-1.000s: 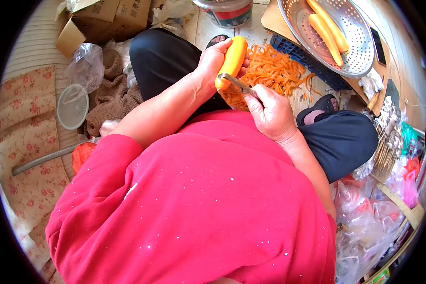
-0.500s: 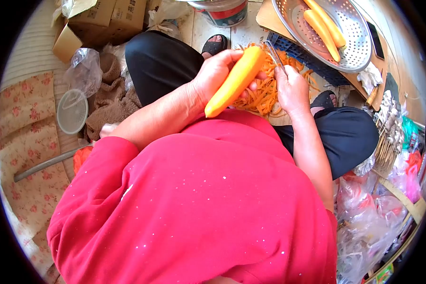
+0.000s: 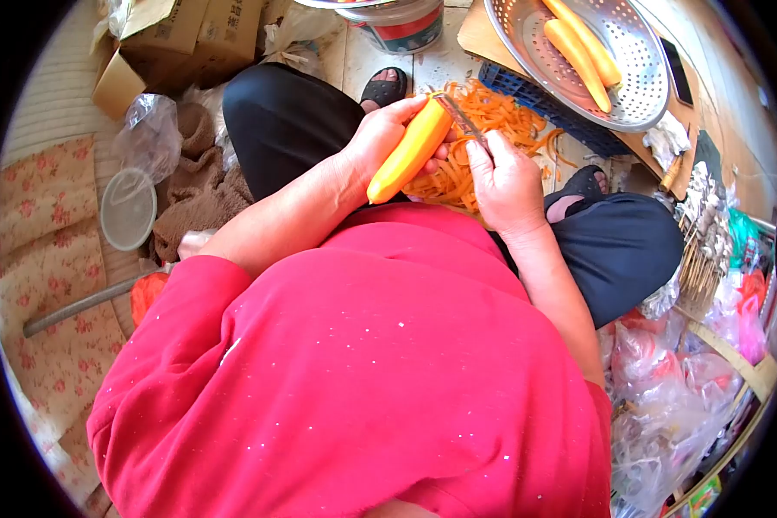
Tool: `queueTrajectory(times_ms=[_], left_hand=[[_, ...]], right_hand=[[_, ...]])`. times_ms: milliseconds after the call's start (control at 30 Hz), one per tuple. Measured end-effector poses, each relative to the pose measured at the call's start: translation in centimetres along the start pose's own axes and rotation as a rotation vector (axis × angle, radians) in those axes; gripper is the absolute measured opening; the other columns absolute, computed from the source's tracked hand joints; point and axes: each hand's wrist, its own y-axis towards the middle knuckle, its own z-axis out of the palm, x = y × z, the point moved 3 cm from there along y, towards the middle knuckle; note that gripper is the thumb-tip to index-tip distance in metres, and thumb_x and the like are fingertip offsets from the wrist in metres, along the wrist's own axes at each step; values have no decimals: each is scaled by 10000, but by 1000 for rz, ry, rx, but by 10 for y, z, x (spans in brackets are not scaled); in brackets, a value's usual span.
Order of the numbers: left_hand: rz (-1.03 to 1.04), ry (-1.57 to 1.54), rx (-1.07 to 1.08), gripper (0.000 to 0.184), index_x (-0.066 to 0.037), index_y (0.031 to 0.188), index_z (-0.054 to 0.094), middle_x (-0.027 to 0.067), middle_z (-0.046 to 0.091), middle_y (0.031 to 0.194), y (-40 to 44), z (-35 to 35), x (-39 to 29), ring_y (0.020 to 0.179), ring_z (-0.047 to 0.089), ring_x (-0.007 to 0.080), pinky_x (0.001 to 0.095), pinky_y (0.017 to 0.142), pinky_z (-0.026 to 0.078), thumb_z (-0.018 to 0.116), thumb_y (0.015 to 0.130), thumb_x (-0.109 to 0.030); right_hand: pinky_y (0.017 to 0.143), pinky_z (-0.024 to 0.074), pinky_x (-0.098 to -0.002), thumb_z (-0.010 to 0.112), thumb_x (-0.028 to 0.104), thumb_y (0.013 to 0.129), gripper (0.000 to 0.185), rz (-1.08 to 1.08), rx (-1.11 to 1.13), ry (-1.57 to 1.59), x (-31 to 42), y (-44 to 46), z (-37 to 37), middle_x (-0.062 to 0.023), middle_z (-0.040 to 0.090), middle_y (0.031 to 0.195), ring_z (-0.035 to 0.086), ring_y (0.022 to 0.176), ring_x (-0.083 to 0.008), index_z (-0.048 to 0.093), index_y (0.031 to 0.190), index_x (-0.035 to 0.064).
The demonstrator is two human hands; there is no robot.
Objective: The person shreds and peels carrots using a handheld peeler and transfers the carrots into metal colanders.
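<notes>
A smooth orange carrot (image 3: 412,154) lies slanted in my left hand (image 3: 378,132), whose fingers wrap around its upper part. My right hand (image 3: 507,183) is closed on the handle of a metal peeler (image 3: 463,117). The peeler's head touches or almost touches the carrot's top end; the exact contact is too small to tell. Beneath both hands a heap of orange peelings (image 3: 492,112) covers the floor between my legs.
A steel colander (image 3: 651,95) with peeled carrots (image 3: 578,62) stands on a board (image 3: 479,34) at upper right, near a phone (image 3: 679,72). A bucket (image 3: 401,30) is ahead. Cardboard boxes (image 3: 194,39) sit at upper left, plastic bags (image 3: 673,406) at lower right.
My right hand has moved left, bringing the peeler from beside the carrot to its top end. The carrot has shifted slightly left and down in view.
</notes>
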Motion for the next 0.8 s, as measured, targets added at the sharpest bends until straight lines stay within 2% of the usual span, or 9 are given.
queueTrajectory(times_ms=[100,167,300,333,467,567,600,700,800], left_hand=[[0,148,78,495,-1,1084,559,106,608,867,1,-3,5,623,576,193,283,506,493,362,977,-442],[-2,185,4,515,11,1071,559,110,605,854,-2,-2,8,616,573,190,270,500,480,338,984,-446],[-34,179,86,501,21,1038,567,119,603,788,-38,20,7,590,579,217,315,481,475,356,985,-430],[12,150,125,480,23,1077,555,131,607,847,-40,18,8,625,589,225,329,484,490,376,980,-412],[98,144,35,491,7,1050,562,103,596,838,-28,20,-11,588,562,204,288,448,449,410,951,-450],[246,194,10,436,-3,1056,564,104,606,854,-16,27,-46,579,554,185,286,477,466,426,941,-400],[207,184,-38,378,-3,1077,550,109,614,879,-17,30,-61,564,542,172,280,498,476,456,928,-338],[613,479,-130,363,-38,1199,515,118,619,919,2,34,-124,618,574,157,269,517,479,512,899,-243],[820,775,-392,560,-53,1348,437,143,621,1042,29,32,-195,812,619,180,287,654,521,628,830,-146]], right_hand=[[608,462,-463,559,210,914,194,33,-3,-114,-4,2,2,-211,598,757,598,724,-408,533,836,33],[613,461,-472,541,224,922,211,85,52,-154,-9,3,2,-221,597,756,594,731,-422,536,842,29],[665,468,-506,493,304,927,284,433,172,-196,-48,10,-5,-242,620,762,600,741,-448,597,911,40],[656,469,-497,497,311,929,298,464,140,-150,-53,9,-10,-235,618,740,604,738,-443,587,884,31],[646,465,-496,510,334,927,330,302,-26,-25,-35,15,-12,-230,620,736,608,742,-435,568,829,24],[691,483,-493,528,321,898,305,353,276,-229,-67,3,12,-239,629,768,612,768,-439,609,893,27],[707,484,-492,532,319,891,307,376,304,-205,-62,-2,15,-245,630,787,611,785,-439,616,901,24],[732,481,-495,546,311,878,307,336,328,-102,-46,-7,16,-255,631,831,609,823,-438,617,878,12],[720,484,-489,572,294,862,286,331,333,-120,-52,-7,15,-244,635,819,614,808,-431,608,861,10]])
